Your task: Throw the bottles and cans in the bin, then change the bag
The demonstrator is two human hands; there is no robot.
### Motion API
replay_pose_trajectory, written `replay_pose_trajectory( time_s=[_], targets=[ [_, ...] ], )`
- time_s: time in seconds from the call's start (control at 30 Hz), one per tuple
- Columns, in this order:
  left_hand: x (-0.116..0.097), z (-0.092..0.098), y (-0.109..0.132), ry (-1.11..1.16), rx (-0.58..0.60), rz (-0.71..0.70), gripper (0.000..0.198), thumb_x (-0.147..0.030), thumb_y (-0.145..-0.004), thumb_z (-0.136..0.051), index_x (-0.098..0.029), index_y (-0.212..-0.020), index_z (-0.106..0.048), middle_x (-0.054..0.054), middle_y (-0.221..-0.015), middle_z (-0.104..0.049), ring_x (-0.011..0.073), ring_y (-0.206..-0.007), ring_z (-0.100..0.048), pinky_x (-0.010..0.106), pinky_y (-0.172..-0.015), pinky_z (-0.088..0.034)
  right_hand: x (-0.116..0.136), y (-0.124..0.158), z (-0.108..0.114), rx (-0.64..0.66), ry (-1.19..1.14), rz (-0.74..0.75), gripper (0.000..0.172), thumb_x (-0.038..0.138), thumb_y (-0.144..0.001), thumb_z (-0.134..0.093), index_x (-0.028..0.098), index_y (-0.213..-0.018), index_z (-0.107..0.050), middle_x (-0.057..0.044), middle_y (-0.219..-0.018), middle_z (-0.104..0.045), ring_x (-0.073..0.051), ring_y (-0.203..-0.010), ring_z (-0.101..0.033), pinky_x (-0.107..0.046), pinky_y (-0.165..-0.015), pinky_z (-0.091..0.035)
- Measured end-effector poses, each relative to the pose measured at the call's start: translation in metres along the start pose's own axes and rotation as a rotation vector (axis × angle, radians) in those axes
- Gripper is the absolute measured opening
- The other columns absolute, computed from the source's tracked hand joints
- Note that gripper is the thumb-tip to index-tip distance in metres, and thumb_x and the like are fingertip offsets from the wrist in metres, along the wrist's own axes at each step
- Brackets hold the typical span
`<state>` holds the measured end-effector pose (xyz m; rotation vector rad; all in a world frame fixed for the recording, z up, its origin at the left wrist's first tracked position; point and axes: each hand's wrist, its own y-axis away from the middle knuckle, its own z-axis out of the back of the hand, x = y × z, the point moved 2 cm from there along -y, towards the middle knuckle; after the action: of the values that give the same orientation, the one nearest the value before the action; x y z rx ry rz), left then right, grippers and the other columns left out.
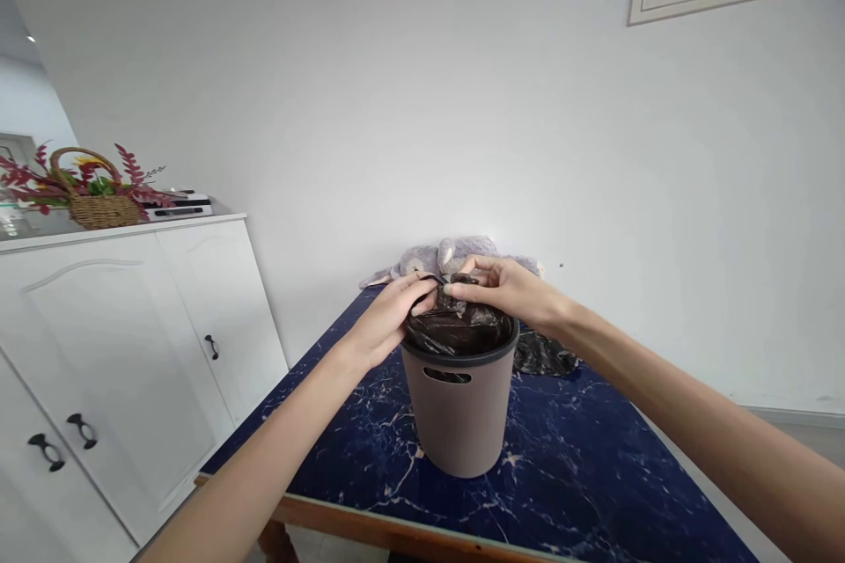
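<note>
A taupe trash can (459, 422) with a dark rim stands upright on the table. Inside it sits a black trash bag (462, 330), bunched up near the far side of the opening. My left hand (393, 312) pinches the bag at the rim's left. From the right, my right hand (498, 288) grips the gathered plastic between thumb and fingers. Both hands are close together above the can's far edge. The bag's lower part is hidden by the can wall, though a bit of it shows through the handle slot.
Blue marble-patterned table (568, 457) with a wooden edge. Behind the can lie another piece of black plastic (545, 354) and a grey plush toy (429, 257) against the wall. On the left, a white cabinet (125, 325) carries a flower basket (104, 209).
</note>
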<state>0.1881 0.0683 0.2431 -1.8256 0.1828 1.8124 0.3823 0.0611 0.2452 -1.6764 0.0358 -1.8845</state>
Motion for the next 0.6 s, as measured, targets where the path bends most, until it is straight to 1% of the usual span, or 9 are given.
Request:
replay_pose_trajectory(
  time_s=[0.07,0.17,0.23,0.3,0.37,0.43,0.47,0.53,0.6],
  targets=[
    [-0.001,0.0,0.0,-0.058,-0.026,-0.022,0.031,-0.039,-0.095,-0.065,-0.021,-0.073,-0.052,-0.006,-0.063,-0.036,0.0115,-0.057,-0.033,0.027,-0.057,-0.029,0.004,0.001,-0.001,-0.041,0.22,0.064,0.026,0.044,-0.084,-0.079,0.024,-0.092,-0.063,-0.004,-0.084,-0.076,-0.023,-0.078,-0.071,-0.038,-0.069,-0.055],
    [-0.003,-0.003,0.003,-0.179,-0.084,-0.068,0.025,-0.04,-0.097,-0.061,-0.022,-0.081,-0.052,-0.007,-0.063,-0.036,0.0122,-0.057,-0.032,0.028,-0.058,-0.027,0.007,0.002,-0.003,-0.215,0.541,0.18,0.022,0.037,-0.086,-0.074,0.024,-0.099,-0.061,-0.003,-0.082,-0.076,-0.023,-0.077,-0.07,-0.037,-0.071,-0.051],
    [-0.005,-0.008,0.008,-0.271,-0.084,-0.113,0.024,-0.044,-0.097,-0.062,-0.023,-0.09,-0.055,-0.007,-0.061,-0.041,0.0124,-0.057,-0.036,0.028,-0.059,-0.029,0.004,0.003,-0.005,-0.327,0.68,0.227,0.017,0.031,-0.09,-0.068,0.024,-0.102,-0.058,-0.003,-0.083,-0.077,-0.024,-0.078,-0.072,-0.037,-0.074,-0.05],
    [-0.007,-0.012,0.012,-0.332,-0.035,-0.133,0.032,-0.055,-0.1,-0.057,-0.023,-0.094,-0.057,-0.006,-0.061,-0.05,0.0132,-0.057,-0.043,0.028,-0.061,-0.034,-0.002,0.005,-0.006,-0.419,0.762,0.289,0.014,0.028,-0.092,-0.062,0.025,-0.103,-0.056,-0.005,-0.09,-0.079,-0.025,-0.084,-0.074,-0.036,-0.075,-0.049],
    [-0.007,-0.013,0.013,-0.314,-0.003,-0.096,0.048,-0.067,-0.103,-0.042,-0.022,-0.1,-0.059,-0.003,-0.059,-0.059,0.0149,-0.056,-0.05,0.029,-0.062,-0.04,-0.01,0.007,-0.008,-0.493,0.838,0.383,0.01,0.028,-0.094,-0.058,0.025,-0.103,-0.057,-0.006,-0.096,-0.079,-0.024,-0.085,-0.075,-0.033,-0.069,-0.048],
    [-0.004,-0.011,0.009,-0.257,-0.019,-0.014,0.06,-0.074,-0.102,-0.034,-0.021,-0.108,-0.062,-0.002,-0.056,-0.061,0.0161,-0.051,-0.054,0.029,-0.059,-0.044,-0.016,0.008,-0.01,-0.537,0.941,0.488,0.005,0.028,-0.096,-0.056,0.024,-0.099,-0.058,-0.005,-0.089,-0.079,-0.022,-0.075,-0.074,-0.03,-0.06,-0.043],
    [-0.003,-0.008,0.006,-0.239,-0.029,0.023,0.063,-0.077,-0.1,-0.037,-0.021,-0.109,-0.064,-0.002,-0.056,-0.061,0.0157,-0.049,-0.054,0.028,-0.057,-0.045,-0.019,0.009,-0.011,-0.552,0.999,0.54,0.006,0.027,-0.098,-0.055,0.024,-0.096,-0.059,-0.004,-0.084,-0.078,-0.02,-0.069,-0.073,-0.029,-0.056,-0.04],
    [0.0,-0.003,-0.001,-0.247,-0.044,0.072,0.062,-0.078,-0.096,-0.048,-0.02,-0.095,-0.069,-0.001,-0.059,-0.062,0.014,-0.05,-0.054,0.027,-0.055,-0.045,-0.022,0.009,-0.013,-0.572,1.094,0.633,0.015,0.024,-0.101,-0.052,0.023,-0.088,-0.059,-0.002,-0.079,-0.078,-0.016,-0.061,-0.069,-0.029,-0.052,-0.036],
    [0.003,0.001,-0.008,-0.246,-0.058,0.097,0.06,-0.076,-0.092,-0.06,-0.019,-0.079,-0.072,0.005,-0.071,-0.07,0.0151,-0.059,-0.062,0.027,-0.059,-0.049,-0.021,0.01,-0.014,-0.581,1.146,0.706,0.022,0.021,-0.103,-0.05,0.023,-0.083,-0.059,-0.002,-0.084,-0.079,-0.013,-0.058,-0.067,-0.029,-0.05,-0.033]
  ],
)
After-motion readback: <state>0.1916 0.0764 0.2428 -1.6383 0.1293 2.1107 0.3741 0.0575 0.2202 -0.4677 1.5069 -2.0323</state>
